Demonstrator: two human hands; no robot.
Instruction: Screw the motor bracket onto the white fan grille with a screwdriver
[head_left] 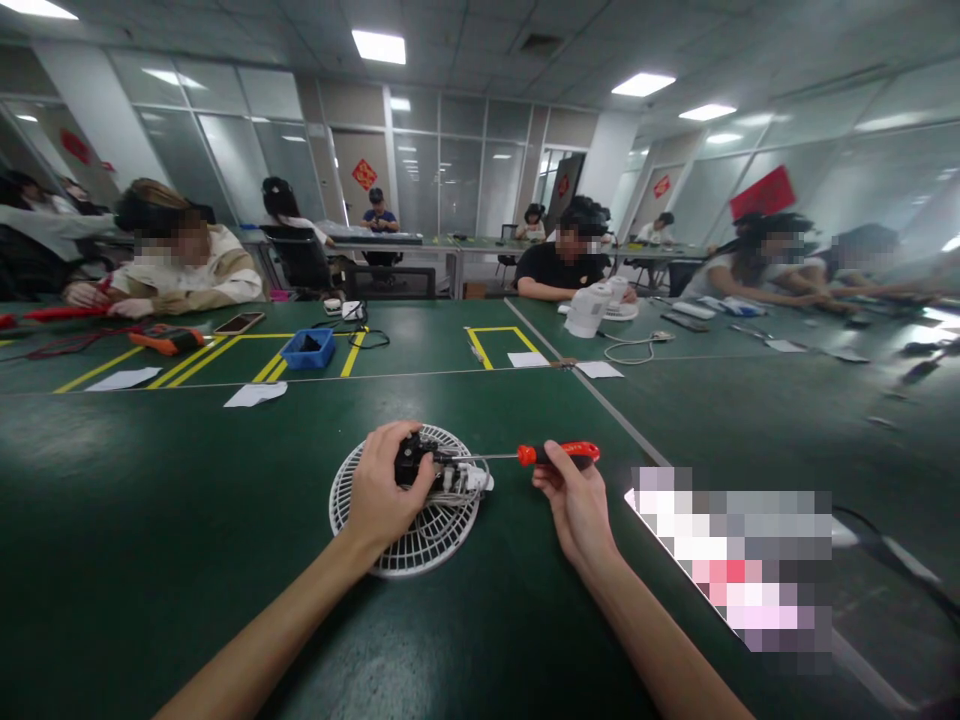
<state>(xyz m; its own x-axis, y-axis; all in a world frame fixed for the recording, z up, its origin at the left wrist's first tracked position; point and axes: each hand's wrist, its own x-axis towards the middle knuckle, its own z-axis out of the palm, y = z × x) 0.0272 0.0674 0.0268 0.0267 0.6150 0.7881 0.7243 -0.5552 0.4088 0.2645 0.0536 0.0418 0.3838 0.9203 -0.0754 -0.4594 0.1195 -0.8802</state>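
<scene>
A round white fan grille [349, 492] lies flat on the green table in front of me. Over it sits a black and white fan motor assembly [451, 478] with loose pale wires. My left hand [386, 490] is closed around the black part of this assembly. My right hand [576, 497] grips the red and black handle of a screwdriver [581, 456] between thumb and fingers. Its shaft runs level to the left, and the tip meets the assembly near my left thumb. The exact contact point is too small to make out.
A pixelated flat device [720, 560] with a cable lies right of my right arm. Farther off are a blue bin [307, 348], paper slips [255, 394], an orange meter [171, 338] and a white fan body [589, 308]. Several people sit around the tables.
</scene>
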